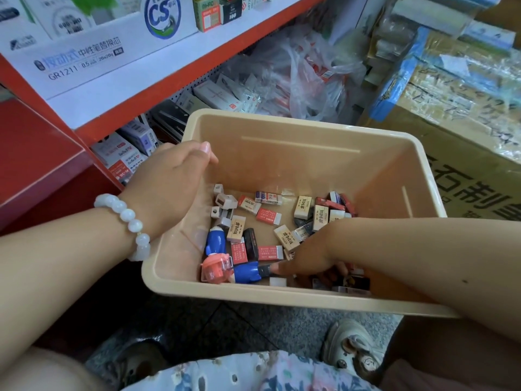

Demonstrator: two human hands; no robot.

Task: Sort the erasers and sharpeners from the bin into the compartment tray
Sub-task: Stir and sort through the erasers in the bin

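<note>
Erasers (287,234) and sharpeners (225,200) litter the beige bin (310,153) beside red shelving (84,131); left hand (180,176) grips its rim, right hand (313,258) reaches among them, grasp unclear.

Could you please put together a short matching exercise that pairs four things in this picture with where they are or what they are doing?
Things:
1. left hand
2. right hand
3. pink sharpener
4. beaded bracelet

Places or states:
A. reaches down among the erasers at the near side of the bin
B. lies at the near left corner of the bin floor
C. grips the left wall of the beige bin
D. sits around the left wrist

Pairs: 1-C, 2-A, 3-B, 4-D
</note>
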